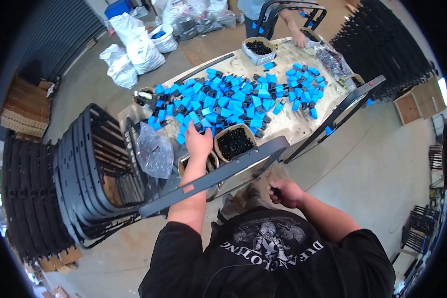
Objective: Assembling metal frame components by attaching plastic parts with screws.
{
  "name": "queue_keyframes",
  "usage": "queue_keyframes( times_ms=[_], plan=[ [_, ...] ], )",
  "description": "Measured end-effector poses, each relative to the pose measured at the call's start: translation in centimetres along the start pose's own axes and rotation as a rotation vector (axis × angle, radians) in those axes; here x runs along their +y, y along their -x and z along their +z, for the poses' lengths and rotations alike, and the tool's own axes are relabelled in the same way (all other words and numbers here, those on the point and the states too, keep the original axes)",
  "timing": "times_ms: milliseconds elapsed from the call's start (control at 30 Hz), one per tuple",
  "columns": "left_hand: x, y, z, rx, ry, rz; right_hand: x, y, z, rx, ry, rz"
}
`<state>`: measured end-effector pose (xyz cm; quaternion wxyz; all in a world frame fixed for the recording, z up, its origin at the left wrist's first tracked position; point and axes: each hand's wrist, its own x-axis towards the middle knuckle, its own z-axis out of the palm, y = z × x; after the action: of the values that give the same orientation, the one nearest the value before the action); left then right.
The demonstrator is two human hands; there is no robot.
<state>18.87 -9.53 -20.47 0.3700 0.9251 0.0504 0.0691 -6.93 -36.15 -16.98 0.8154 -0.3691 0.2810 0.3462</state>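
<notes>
My left hand [199, 143] reaches over the near edge of the table into a heap of blue-and-black plastic parts [223, 102]. Its thumb and fingers close around one of those parts at the near side of the heap. Low beside my body, my right hand [287, 194] is curled around a small black object [276, 192], mostly hidden by the fingers. A bent black metal frame [218, 180] lies across the near edge, under my left forearm. Just right of my left hand stands a box of small black pieces [235, 143].
A wooden-topped table [295, 119] carries the heap and another box of black pieces [259, 47]. Stacked black frames [87, 164] crowd the left; more [382, 42] stand far right. Across the table a co-worker's hand [299, 38] rests near a box. White sacks [139, 49] sit behind.
</notes>
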Motion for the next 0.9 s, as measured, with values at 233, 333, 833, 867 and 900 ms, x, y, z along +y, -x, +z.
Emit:
queue_keyframes(
  times_ms=[233, 333, 833, 867, 900],
  plan=[
    [2.0, -4.7, 3.3, -0.093, -0.117, -0.333, 4.4, 5.0, -0.1, 0.311, -0.042, 0.002],
    [0.3, -5.1, 2.8, -0.045, 0.061, -0.273, 5.5, 6.1, -0.2, 0.38, -0.053, -0.029],
    [-7.6, -1.2, -4.1, -0.098, 1.347, -0.512, 1.8, 3.1, -0.2, 0.177, -0.013, -0.133],
    [-7.4, -0.5, -4.6, -0.188, 1.33, -0.453, 1.3, 2.9, -0.6, 0.143, -0.027, -0.126],
    [-7.6, 0.2, -5.3, -0.164, 1.325, -0.447, 0.8, 2.6, -1.1, 0.108, -0.04, -0.115]
  ],
)
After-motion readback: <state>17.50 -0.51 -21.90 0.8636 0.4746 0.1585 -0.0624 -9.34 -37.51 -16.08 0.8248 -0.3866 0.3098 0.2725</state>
